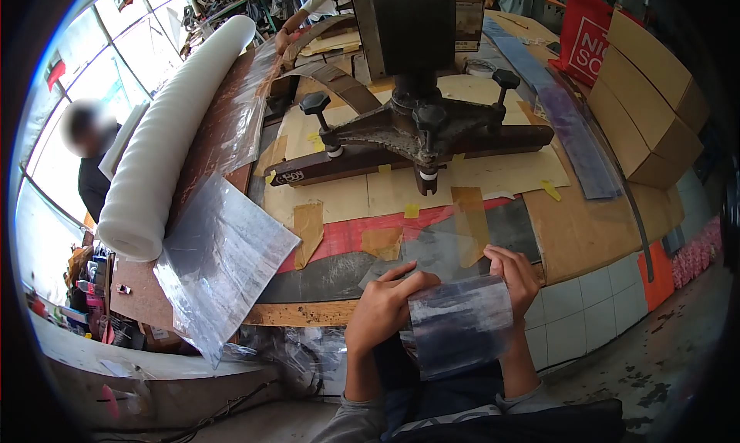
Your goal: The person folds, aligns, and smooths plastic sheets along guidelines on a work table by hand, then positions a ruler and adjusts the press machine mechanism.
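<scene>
A clear plastic sheet (pixel 461 331) hangs tilted in front of my body, its upper edge between my two hands. My left hand (pixel 383 306) is closed on its upper left corner. At the upper right corner, my right hand (pixel 518 279) has its fingers curled, pinching the sheet. Just beyond my hands, another transparent piece (pixel 420 252) lies on the dark work surface (pixel 308 282), partly hidden by my left hand. Above the taped board (pixel 339 200) stands a heavy press head (pixel 420 123) with a long metal bar (pixel 301 171).
Left of the press, a larger clear sheet (pixel 223 250) overhangs the table edge beside a white foam roll (pixel 181 138). A cardboard box (pixel 644 107) and red bag (pixel 582 42) stand on the right. A person (pixel 94 158) is at far left; another person's hand (pixel 287 40) is behind the press.
</scene>
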The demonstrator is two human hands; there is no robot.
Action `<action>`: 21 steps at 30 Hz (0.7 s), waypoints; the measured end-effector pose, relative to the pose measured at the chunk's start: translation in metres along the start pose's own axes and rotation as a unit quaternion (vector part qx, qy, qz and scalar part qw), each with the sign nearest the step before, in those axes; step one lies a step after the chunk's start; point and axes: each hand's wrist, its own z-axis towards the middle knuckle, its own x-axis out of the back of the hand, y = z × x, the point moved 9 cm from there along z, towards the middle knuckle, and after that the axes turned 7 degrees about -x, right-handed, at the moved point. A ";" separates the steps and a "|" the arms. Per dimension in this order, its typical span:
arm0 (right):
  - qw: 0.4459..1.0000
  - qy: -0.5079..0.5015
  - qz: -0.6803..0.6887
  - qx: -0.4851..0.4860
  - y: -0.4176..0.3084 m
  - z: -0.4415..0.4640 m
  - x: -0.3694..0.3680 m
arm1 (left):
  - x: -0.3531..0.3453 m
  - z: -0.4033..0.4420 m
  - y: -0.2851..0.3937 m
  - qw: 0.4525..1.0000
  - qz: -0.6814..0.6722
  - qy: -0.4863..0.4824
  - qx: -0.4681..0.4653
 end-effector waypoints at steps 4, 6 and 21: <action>1.000 -0.001 0.002 -0.001 -0.001 0.001 0.000 | 0.001 -0.001 0.001 1.000 0.015 0.004 0.001; 1.000 0.001 0.006 -0.002 -0.001 0.000 0.000 | 0.000 0.000 0.000 1.000 0.008 -0.003 0.000; 1.000 0.002 0.003 -0.002 -0.001 0.000 0.001 | -0.001 -0.001 -0.001 1.000 0.002 0.000 -0.002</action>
